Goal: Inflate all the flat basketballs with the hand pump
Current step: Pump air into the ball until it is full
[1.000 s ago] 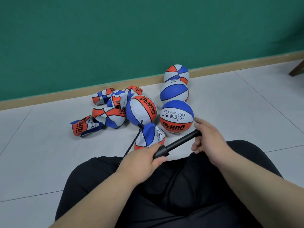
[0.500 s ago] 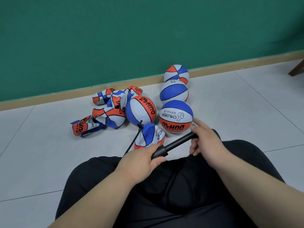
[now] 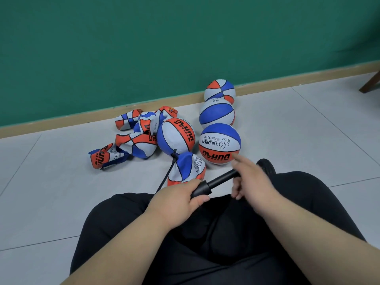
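A black hand pump (image 3: 213,183) lies slanted over my lap. My left hand (image 3: 178,199) grips its barrel, and my right hand (image 3: 253,179) holds the handle end with the index finger sticking out. The thin black hose (image 3: 167,174) runs up to the lower edge of a nearly round orange, blue and white basketball (image 3: 176,135). A half-flat ball (image 3: 188,167) lies just in front of it. Several crumpled flat balls (image 3: 135,144) are heaped to the left. Three inflated balls (image 3: 219,144) stand in a row toward the wall.
I sit on a pale tiled floor (image 3: 51,192) with my black-trousered legs (image 3: 205,243) in the foreground. A green wall with a tan skirting board (image 3: 61,119) runs behind the balls. A dark wooden furniture leg (image 3: 370,84) shows at the far right.
My right hand has moved left toward my left hand, pushing the pump handle in, so less of the rod shows. The balls have not shifted.
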